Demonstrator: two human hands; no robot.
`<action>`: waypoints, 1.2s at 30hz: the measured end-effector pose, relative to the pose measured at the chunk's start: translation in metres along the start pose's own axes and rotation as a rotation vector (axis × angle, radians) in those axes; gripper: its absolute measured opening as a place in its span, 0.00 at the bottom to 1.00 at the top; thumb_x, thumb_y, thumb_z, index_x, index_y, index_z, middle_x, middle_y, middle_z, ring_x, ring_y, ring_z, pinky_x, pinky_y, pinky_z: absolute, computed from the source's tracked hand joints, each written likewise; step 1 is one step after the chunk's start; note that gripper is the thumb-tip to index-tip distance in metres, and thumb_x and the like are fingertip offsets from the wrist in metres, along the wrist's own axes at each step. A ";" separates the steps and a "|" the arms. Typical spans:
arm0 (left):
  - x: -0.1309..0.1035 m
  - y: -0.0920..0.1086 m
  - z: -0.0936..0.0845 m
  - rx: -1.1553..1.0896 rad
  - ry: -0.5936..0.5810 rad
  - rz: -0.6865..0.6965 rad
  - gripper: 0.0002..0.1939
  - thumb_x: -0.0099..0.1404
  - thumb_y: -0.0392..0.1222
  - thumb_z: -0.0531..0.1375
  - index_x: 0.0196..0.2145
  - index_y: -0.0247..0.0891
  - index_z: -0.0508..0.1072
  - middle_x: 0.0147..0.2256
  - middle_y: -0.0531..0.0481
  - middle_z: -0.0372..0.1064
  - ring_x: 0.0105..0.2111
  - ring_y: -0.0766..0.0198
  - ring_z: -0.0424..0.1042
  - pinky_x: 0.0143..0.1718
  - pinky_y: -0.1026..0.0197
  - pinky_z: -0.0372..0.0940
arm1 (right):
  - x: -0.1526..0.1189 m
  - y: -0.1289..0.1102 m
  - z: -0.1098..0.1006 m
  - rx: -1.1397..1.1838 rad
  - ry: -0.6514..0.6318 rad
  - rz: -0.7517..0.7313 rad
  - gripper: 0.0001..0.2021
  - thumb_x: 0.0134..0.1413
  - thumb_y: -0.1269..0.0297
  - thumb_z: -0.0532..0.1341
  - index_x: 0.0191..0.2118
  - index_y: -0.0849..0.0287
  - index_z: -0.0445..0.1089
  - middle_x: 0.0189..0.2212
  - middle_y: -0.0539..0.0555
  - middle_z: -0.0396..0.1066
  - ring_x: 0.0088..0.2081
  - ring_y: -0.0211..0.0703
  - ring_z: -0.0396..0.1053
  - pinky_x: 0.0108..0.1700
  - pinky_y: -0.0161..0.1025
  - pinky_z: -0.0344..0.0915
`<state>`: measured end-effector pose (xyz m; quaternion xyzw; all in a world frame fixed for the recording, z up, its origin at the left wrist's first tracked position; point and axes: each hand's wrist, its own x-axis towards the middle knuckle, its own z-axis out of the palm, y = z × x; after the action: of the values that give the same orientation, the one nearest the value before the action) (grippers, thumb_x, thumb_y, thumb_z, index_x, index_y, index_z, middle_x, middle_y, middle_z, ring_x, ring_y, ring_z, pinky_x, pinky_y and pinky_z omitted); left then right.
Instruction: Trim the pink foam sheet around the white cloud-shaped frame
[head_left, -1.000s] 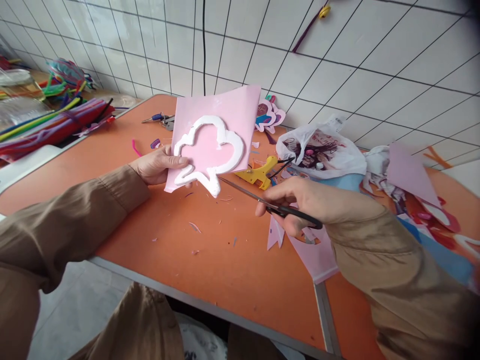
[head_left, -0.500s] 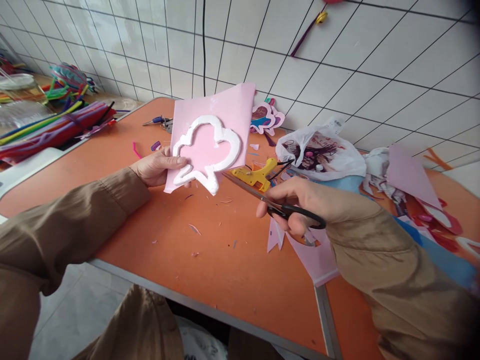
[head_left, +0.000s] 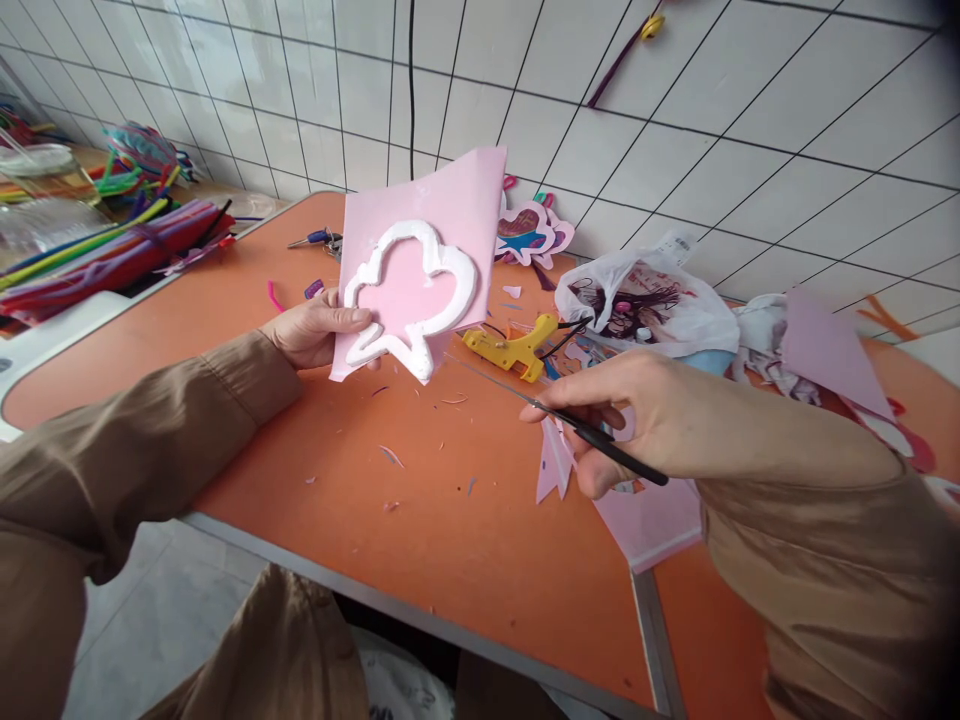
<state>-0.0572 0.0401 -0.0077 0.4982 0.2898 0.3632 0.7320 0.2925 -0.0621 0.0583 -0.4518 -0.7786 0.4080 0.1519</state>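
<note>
My left hand (head_left: 319, 328) grips the lower left edge of a pink sheet (head_left: 457, 195), thumb in front, fingers mostly hidden behind. A white puffy cloud-like outline (head_left: 459, 285) with pointed lower parts lies on the sheet's face, and the sheet is raised above the table. In my right hand (head_left: 615, 400) are black-handled scissors (head_left: 626, 458), seen nearly edge-on. Their blades point left to just below the sheet's lower right edge and look closed, without touching it as far as I can see.
On the orange table (head_left: 420, 580) a yellow glue gun (head_left: 514, 350) lies behind the scissors. A white plastic bag (head_left: 690, 310) stands by the tiled wall. Pink scraps (head_left: 652, 525) lie under my right hand. Pipe cleaners (head_left: 112, 260) are at the far left, a screwdriver (head_left: 307, 240) behind the sheet.
The scissors have turned edge-on, and my right wrist and forearm have swung up and to the right. My left hand still holds the sheet, which has risen slightly.
</note>
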 end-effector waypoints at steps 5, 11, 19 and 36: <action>0.002 -0.001 -0.004 -0.035 -0.115 0.057 0.16 0.50 0.43 0.81 0.33 0.34 0.84 0.27 0.46 0.81 0.23 0.57 0.80 0.27 0.59 0.80 | 0.010 -0.001 0.001 0.119 -0.185 0.095 0.30 0.46 0.39 0.78 0.44 0.58 0.76 0.19 0.45 0.71 0.16 0.36 0.66 0.18 0.35 0.58; 0.002 0.002 0.008 -0.081 -0.057 0.117 0.15 0.50 0.40 0.82 0.32 0.34 0.83 0.26 0.47 0.80 0.22 0.60 0.78 0.26 0.60 0.80 | 0.007 0.012 -0.008 0.194 -0.235 0.136 0.30 0.43 0.40 0.80 0.44 0.57 0.79 0.20 0.46 0.73 0.18 0.37 0.69 0.21 0.35 0.64; -0.001 0.000 0.025 -0.078 0.085 0.186 0.12 0.52 0.38 0.81 0.30 0.32 0.84 0.27 0.45 0.80 0.24 0.58 0.79 0.30 0.58 0.80 | 0.008 0.003 -0.011 0.457 0.107 -0.079 0.30 0.41 0.32 0.77 0.40 0.53 0.82 0.25 0.51 0.74 0.23 0.38 0.70 0.26 0.39 0.66; -0.011 -0.025 0.065 -0.205 0.174 0.160 0.19 0.48 0.43 0.85 0.31 0.30 0.86 0.28 0.44 0.81 0.27 0.58 0.81 0.28 0.63 0.77 | 0.055 0.026 0.089 0.515 0.380 -0.177 0.37 0.57 0.19 0.56 0.42 0.55 0.68 0.30 0.53 0.74 0.34 0.46 0.75 0.34 0.42 0.66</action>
<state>-0.0062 -0.0084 -0.0083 0.4091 0.2730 0.4897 0.7200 0.2231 -0.0541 -0.0245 -0.3973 -0.6437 0.4851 0.4387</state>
